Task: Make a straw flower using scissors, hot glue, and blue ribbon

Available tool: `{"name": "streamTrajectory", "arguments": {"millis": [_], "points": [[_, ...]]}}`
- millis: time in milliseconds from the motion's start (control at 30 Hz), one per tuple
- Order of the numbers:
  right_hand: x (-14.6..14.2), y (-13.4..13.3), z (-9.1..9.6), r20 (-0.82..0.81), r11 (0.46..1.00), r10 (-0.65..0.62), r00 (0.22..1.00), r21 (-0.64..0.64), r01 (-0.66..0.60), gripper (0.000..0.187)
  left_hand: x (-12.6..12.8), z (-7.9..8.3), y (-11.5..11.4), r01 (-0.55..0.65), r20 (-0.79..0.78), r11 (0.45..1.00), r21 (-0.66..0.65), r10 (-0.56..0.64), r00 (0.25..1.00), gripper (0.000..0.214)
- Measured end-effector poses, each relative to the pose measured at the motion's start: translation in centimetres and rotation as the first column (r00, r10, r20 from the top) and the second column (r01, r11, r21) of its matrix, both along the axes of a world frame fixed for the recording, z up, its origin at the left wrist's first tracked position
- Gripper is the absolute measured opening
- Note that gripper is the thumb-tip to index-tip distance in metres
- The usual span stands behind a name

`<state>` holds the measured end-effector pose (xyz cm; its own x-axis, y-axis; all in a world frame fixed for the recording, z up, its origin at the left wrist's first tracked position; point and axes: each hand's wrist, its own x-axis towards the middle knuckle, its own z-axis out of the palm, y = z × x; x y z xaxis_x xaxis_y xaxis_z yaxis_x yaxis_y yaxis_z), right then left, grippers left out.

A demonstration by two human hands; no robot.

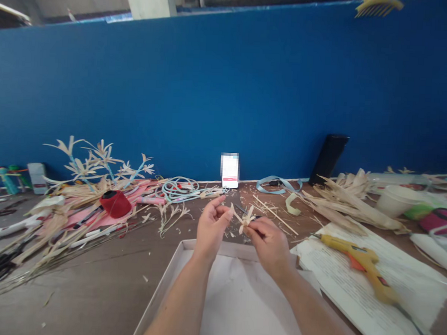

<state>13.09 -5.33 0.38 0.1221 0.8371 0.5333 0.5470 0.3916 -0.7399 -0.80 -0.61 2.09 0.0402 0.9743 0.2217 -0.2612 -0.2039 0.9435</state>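
Observation:
Over the far edge of a shallow white box lid (156, 304), both hands meet at a small pale flower (248, 218) with petals that look like dried corn husk. My right hand (271, 242) pinches the flower low down, between thumb and fingers; its stem is hidden. A pale petal strip (232, 208) is held at the thumb and fingertip of my left hand (212, 226), whose other fingers are loosely curled. Whether this strip is joined to the flower, I cannot tell. Pale scraps lie on the table just beyond the hands.
At right a yellow glue gun (364, 260) rests on printed sheets (352, 289), with dried husks (342, 193) behind. A lit phone (230, 172) leans on the blue partition (212, 97). Finished husk flowers (84, 167), a red thread spool (115, 204) and scissors (1, 268) crowd the left.

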Motion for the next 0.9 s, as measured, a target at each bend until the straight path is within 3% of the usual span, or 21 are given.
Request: {"name": "streamTrajectory", "arguments": {"millis": [133, 333, 500, 900], "points": [[0.37, 0.22, -0.42, 0.040, 0.999, 0.017, 0.999, -0.049, -0.015, 0.019, -0.33, 0.26, 0.02, -0.058, 0.008, 0.997, 0.041, 0.057, 0.998, 0.054], [-0.02, -0.01, -0.50, 0.084, 0.991, 0.124, 0.989, -0.066, -0.118, 0.022, 0.03, 0.48, -0.58, 0.072, -0.092, 0.997, 0.019, -0.070, 0.993, 0.059], [-0.24, -0.13, -0.33, 0.125, 0.989, 0.138, 0.982, -0.061, -0.131, 0.023, 0.27, 0.23, -0.69, 0.112, -0.143, 0.993, 0.020, -0.108, 0.984, 0.056], [-0.22, -0.32, -0.11, 0.112, 0.994, 0.096, 0.989, -0.053, -0.091, 0.023, 0.08, 0.34, -0.63, -0.001, -0.147, 1.000, 0.012, 0.003, 0.989, 0.051]]}}
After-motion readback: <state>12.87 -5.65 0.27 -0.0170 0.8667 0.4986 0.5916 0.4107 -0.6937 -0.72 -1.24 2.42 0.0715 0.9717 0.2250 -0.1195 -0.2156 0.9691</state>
